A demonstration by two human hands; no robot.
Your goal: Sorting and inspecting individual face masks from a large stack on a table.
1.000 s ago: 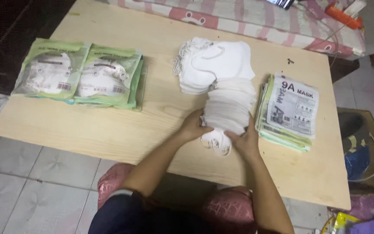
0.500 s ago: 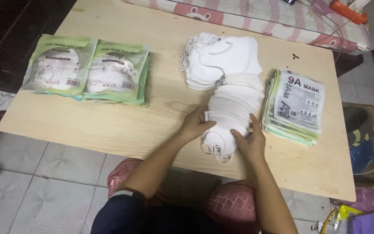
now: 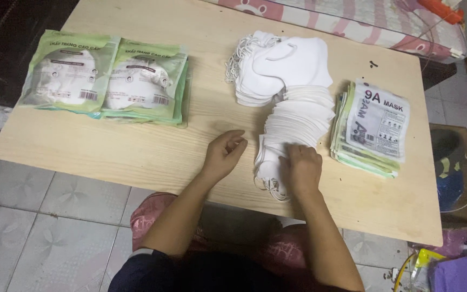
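Observation:
A long fanned stack of white face masks lies on the pale wooden table, running from the back toward me. My right hand rests on the near end of that stack, fingers curled onto the top masks. My left hand lies on the bare wood just left of the stack, fingers loosely bent and holding nothing. A pile of flat empty mask pouches, white and green, sits right of the masks.
Two piles of filled green mask packets lie at the table's left. A striped pink cloth runs along the far edge. A cardboard box with dark items stands on the floor at the right.
My left hand has come off the mask stack and now sits on the table beside it. My right hand has shifted onto the stack's near end.

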